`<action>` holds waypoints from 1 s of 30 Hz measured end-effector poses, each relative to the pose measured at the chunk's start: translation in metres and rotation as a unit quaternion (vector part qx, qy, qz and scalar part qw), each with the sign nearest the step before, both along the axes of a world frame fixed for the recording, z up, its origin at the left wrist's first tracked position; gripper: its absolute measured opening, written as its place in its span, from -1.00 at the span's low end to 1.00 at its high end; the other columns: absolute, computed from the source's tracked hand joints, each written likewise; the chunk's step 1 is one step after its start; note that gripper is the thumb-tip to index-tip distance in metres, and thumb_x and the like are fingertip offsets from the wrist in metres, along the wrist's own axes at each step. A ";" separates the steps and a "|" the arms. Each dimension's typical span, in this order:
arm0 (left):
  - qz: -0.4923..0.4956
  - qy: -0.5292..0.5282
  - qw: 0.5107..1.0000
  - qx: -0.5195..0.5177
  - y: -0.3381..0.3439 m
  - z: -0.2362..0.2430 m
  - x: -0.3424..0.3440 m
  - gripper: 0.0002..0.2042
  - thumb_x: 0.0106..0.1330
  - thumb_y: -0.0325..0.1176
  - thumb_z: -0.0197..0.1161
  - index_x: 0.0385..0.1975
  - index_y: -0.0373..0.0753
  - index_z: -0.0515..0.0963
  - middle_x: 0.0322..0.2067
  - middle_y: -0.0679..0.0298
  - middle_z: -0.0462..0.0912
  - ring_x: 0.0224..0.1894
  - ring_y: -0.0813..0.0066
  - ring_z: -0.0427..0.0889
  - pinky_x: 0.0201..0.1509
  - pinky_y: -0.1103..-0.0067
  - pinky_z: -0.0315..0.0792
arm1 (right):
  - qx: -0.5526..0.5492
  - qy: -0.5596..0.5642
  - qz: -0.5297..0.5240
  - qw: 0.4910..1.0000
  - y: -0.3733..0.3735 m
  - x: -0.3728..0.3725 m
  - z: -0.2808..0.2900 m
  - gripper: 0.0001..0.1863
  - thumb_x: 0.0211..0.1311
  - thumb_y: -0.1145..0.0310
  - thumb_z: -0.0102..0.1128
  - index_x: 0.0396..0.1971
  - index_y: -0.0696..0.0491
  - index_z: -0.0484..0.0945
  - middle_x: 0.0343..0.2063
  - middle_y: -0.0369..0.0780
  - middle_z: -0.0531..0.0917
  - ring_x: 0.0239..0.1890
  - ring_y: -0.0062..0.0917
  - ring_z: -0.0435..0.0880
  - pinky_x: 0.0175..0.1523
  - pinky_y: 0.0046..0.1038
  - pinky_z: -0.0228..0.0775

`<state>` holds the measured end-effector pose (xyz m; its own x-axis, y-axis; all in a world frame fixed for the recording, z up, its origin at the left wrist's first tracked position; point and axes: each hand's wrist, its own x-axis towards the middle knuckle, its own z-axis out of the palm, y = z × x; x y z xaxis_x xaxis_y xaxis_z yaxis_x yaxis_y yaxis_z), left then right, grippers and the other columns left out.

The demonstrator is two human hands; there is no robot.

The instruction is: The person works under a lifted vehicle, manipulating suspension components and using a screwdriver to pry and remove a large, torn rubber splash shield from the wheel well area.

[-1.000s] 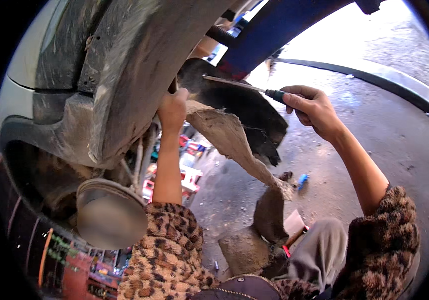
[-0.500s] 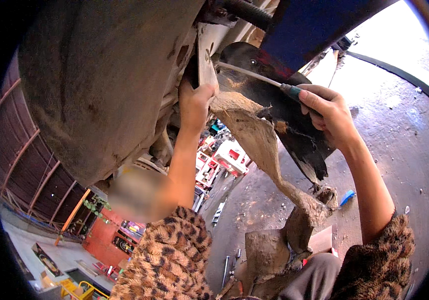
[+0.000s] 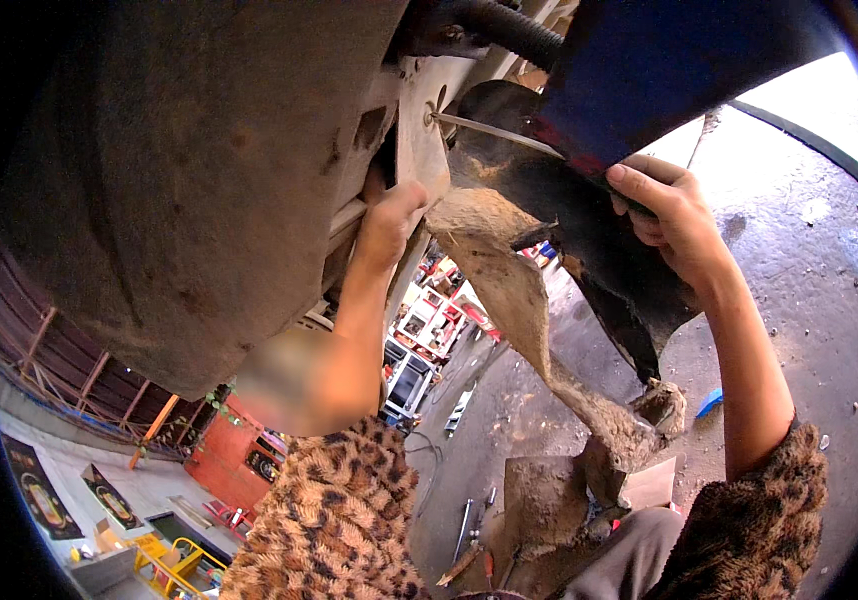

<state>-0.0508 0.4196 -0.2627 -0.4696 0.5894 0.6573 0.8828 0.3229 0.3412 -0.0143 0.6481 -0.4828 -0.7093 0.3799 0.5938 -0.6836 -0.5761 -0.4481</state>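
My left hand (image 3: 389, 222) is closed round the lower edge of a pale, dirty metal strip (image 3: 417, 140), part of a car's underbody or wheel well. A screwdriver (image 3: 499, 134) is in my right hand (image 3: 661, 212); its handle is mostly hidden by the fingers and a dark blue panel (image 3: 639, 90). The thin shaft points left, its tip at a small round spot on the strip. Just below the strip hangs a torn, mud-caked liner (image 3: 499, 245). Behind it is a black plastic sheet (image 3: 609, 250), near my right hand.
A large dirty curved panel (image 3: 189, 180) fills the upper left. A dark ribbed bar (image 3: 494, 30) crosses above. On the ground lie a blue piece (image 3: 709, 402), metal tools (image 3: 464, 530) and a flat piece of cardboard (image 3: 651, 484). A red cabinet (image 3: 234, 445) stands lower left.
The view has shifted, and the blue panel now covers more of the screwdriver's handle. Both hands keep their grips, and the tip remains at the metal strip.
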 end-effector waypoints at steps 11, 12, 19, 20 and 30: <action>0.018 0.206 0.964 -0.167 -0.026 0.009 -0.026 -0.81 0.32 -0.40 0.09 -0.48 -0.37 0.53 -0.41 0.32 0.55 -0.25 0.50 0.50 -0.04 0.56 0.32 | 0.030 -0.017 -0.028 0.999 0.012 0.004 0.000 -0.63 0.22 0.23 0.35 -0.10 0.20 0.64 -0.54 -0.36 0.53 -0.68 -0.81 0.27 -0.62 -0.68 -0.01; 0.022 0.185 0.970 -0.156 -0.021 0.006 -0.024 -0.81 0.32 -0.40 0.09 -0.49 -0.36 0.53 -0.42 0.33 0.55 -0.26 0.51 0.50 -0.04 0.56 0.32 | 0.032 -0.016 -0.030 0.999 0.014 0.003 -0.001 -0.62 0.22 0.23 0.35 -0.10 0.20 0.64 -0.54 -0.36 0.53 -0.68 -0.81 0.27 -0.62 -0.68 0.00; -0.026 0.035 0.999 0.010 -0.022 0.008 -0.043 -0.82 0.28 -0.35 0.15 -0.50 -0.29 0.56 -0.42 0.38 0.55 -0.26 0.54 0.50 -0.04 0.56 0.32 | 0.054 -0.020 -0.053 0.997 0.012 0.003 0.002 -0.60 0.22 0.22 0.36 -0.07 0.21 0.63 -0.54 -0.36 0.53 -0.68 -0.81 0.26 -0.63 -0.68 0.01; -0.027 0.033 0.999 0.015 -0.020 0.007 -0.041 -0.82 0.28 -0.34 0.16 -0.50 -0.28 0.56 -0.42 0.38 0.55 -0.26 0.54 0.50 -0.04 0.56 0.32 | 0.058 -0.021 -0.056 0.997 0.013 0.004 0.003 -0.59 0.22 0.22 0.36 -0.06 0.21 0.63 -0.54 -0.36 0.53 -0.68 -0.82 0.26 -0.63 -0.68 0.01; 0.007 0.015 0.999 0.039 -0.018 0.009 -0.029 -0.85 0.25 -0.34 0.21 -0.43 -0.29 0.60 -0.37 0.35 0.59 -0.22 0.52 0.53 0.00 0.56 0.34 | 0.050 -0.006 -0.040 0.998 0.023 0.003 0.007 -0.62 0.24 0.24 0.33 -0.08 0.21 0.63 -0.55 -0.37 0.51 -0.67 -0.82 0.26 -0.62 -0.69 0.01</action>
